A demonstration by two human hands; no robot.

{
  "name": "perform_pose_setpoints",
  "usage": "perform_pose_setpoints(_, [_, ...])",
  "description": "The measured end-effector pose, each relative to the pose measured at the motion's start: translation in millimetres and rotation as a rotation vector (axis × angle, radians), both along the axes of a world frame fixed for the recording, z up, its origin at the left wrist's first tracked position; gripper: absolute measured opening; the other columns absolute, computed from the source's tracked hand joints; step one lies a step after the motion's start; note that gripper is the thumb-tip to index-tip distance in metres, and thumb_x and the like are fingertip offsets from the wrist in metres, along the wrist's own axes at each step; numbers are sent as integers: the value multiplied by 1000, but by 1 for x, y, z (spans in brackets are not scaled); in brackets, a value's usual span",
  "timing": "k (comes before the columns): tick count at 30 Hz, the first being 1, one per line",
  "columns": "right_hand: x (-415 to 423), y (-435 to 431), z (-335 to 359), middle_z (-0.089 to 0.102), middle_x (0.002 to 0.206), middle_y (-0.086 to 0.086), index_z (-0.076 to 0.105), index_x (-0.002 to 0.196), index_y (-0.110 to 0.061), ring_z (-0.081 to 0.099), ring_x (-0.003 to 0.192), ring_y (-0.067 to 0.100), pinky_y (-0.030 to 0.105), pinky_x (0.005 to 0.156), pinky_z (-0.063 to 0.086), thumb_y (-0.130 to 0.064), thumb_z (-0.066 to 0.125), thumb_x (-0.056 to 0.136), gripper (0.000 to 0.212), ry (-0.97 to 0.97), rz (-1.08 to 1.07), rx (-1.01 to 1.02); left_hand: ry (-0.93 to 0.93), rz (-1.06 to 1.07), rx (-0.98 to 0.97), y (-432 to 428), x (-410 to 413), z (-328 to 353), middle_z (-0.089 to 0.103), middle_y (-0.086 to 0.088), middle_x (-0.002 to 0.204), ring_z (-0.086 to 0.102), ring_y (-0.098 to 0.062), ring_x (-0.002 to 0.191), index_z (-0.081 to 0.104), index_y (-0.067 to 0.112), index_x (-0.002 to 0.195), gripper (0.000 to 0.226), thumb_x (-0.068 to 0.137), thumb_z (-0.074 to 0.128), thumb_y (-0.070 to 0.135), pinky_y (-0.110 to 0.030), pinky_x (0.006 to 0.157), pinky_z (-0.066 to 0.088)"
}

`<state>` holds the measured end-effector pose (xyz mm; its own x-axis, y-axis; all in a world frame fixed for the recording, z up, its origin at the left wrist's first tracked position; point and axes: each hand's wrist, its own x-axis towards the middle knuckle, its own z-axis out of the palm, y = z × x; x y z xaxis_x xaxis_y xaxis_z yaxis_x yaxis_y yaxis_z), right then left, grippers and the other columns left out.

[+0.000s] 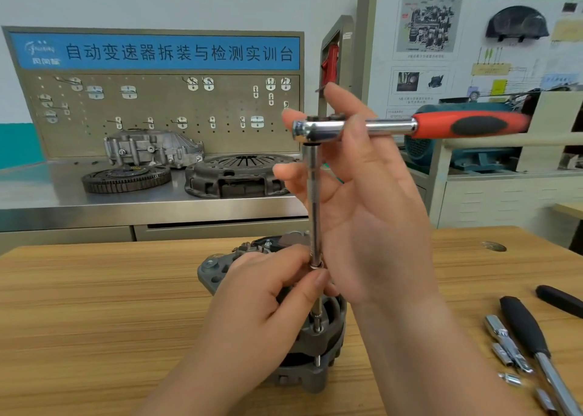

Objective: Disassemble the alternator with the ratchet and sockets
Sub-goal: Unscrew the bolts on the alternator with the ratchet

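From the head camera, the alternator (pixel 329 340) stands on end on the wooden table (pixel 94 305), near its front edge and right below the person, probably so that the long bolts in the housing point straight up at the tool. A thin extension bar (pixel 314 201) rises upright from a bolt head on the alternator's rim to the ratchet (pixel 388 127), whose orange handle sticks out level to the right. The left hand (pixel 258 314) lies over the top of the alternator and pinches the lower part of the bar between thumb and fingers, which seems meant to keep the socket seated and the bar from tipping. The right hand (pixel 362 201) holds the ratchet by its chrome neck just behind the head, fingers loosely wrapped, not out on the handle; that grip suits spinning a bolt that needs little force, so I judge one bolt is being run out. Spare sockets (pixel 504 343) and a black-handled driver (pixel 523 327) lie within reach on the right.
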<state>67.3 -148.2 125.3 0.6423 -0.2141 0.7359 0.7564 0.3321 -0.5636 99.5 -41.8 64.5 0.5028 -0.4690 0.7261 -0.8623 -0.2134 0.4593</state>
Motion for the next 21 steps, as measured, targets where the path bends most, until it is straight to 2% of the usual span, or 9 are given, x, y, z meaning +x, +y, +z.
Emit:
perform_pose_setpoints(3, [-2, 1, 4, 68, 100, -4, 65, 103, -25, 63, 78, 13, 25, 82, 50, -18, 56, 90, 18, -94, -196, -106, 5, 12, -7, 0, 0, 1, 60, 29, 67, 56, 5, 75, 66, 31, 83, 32, 87, 40, 49, -22, 68, 33])
perform_pose_setpoints(6, [-3, 1, 5, 66, 99, -9, 63, 110, -21, 63, 82, 2, 18, 84, 48, -25, 56, 88, 24, -76, -280, -198, -19, 27, 1, -1, 0, 1, 60, 28, 68, 56, 4, 74, 66, 30, 82, 34, 88, 39, 49, -21, 67, 33])
perform_pose_setpoints(10, [-2, 1, 1, 69, 104, -3, 65, 111, -25, 66, 80, 14, 27, 87, 51, -26, 53, 90, 25, -25, -123, -51, -55, 14, 6, -1, -1, 0, 52, 35, 63, 51, 9, 66, 56, 37, 77, 24, 92, 40, 44, -24, 66, 33])
perform_pose_setpoints(12, [0, -1, 1, 72, 102, -1, 63, 111, -22, 68, 76, 16, 27, 82, 53, -31, 47, 92, 27, 14, -40, 5, -34, -15, 5, -1, -1, -1, 51, 29, 60, 50, 4, 61, 57, 37, 80, 22, 93, 40, 43, -26, 66, 32])
perform_pose_setpoints(15, [0, -2, 1, 75, 97, 1, 60, 113, -19, 69, 72, 16, 28, 78, 54, -36, 42, 92, 33, 68, 84, 31, -47, -18, 14, -1, 0, -1, 48, 22, 57, 48, 0, 57, 49, 47, 76, 18, 92, 40, 44, -24, 64, 30])
perform_pose_setpoints(18, [0, -1, 1, 73, 100, 3, 63, 110, -25, 66, 75, 14, 27, 78, 53, -30, 46, 92, 25, 37, 54, 16, -42, 23, 21, 0, -1, 0, 51, 25, 59, 50, 3, 64, 48, 50, 72, 19, 89, 42, 47, -24, 66, 31])
perform_pose_setpoints(21, [-4, 0, 2, 69, 101, 0, 68, 103, -27, 64, 85, 12, 25, 80, 49, -22, 55, 90, 19, -63, -144, -70, -17, 37, 17, 0, 0, 0, 57, 30, 64, 52, 6, 72, 61, 37, 77, 27, 86, 41, 52, -23, 66, 32])
